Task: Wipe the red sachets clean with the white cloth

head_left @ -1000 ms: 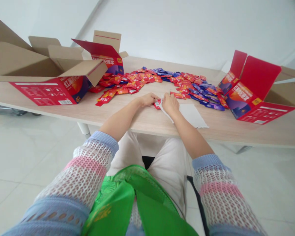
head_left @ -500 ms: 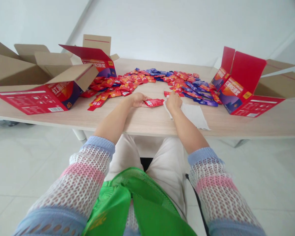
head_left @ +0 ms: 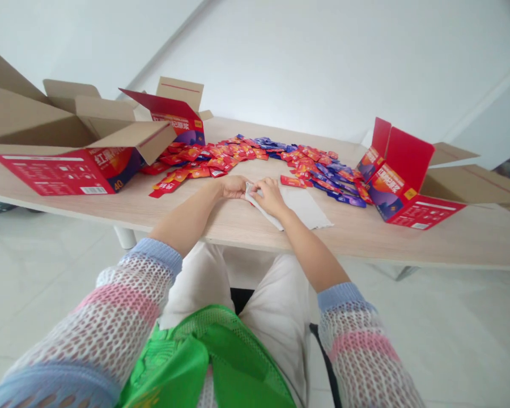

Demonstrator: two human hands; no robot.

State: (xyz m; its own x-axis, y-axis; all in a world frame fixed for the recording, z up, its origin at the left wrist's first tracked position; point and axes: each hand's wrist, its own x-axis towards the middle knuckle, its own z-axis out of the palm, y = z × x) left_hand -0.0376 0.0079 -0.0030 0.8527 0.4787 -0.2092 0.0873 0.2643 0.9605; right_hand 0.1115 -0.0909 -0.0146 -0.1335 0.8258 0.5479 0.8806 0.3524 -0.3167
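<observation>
The white cloth [head_left: 308,208] is lying on the near middle of the worktop [head_left: 242,226], its left edge folding up between the two hands. Under this edge a small red piece [head_left: 250,203] is showing, perhaps a sachet, but mostly it is hiding. The right hand [head_left: 268,195] is bending its fingers closely and pinching the cloth. The left hand [head_left: 233,187] is curling half-closed against the cloth edge; what it is holding, I cannot tell. For rubbing well, I think the left hand should be keeping the piece flat while the right is pressing lightly, with smooth cloth under the fingertips. Just beyond the cloth one red sachet [head_left: 294,182] is lying. Farther, red and blue sachets [head_left: 268,145] are forming an arc. Open boxes are standing outside it, two at left [head_left: 46,173] and one at right [head_left: 429,208].
</observation>
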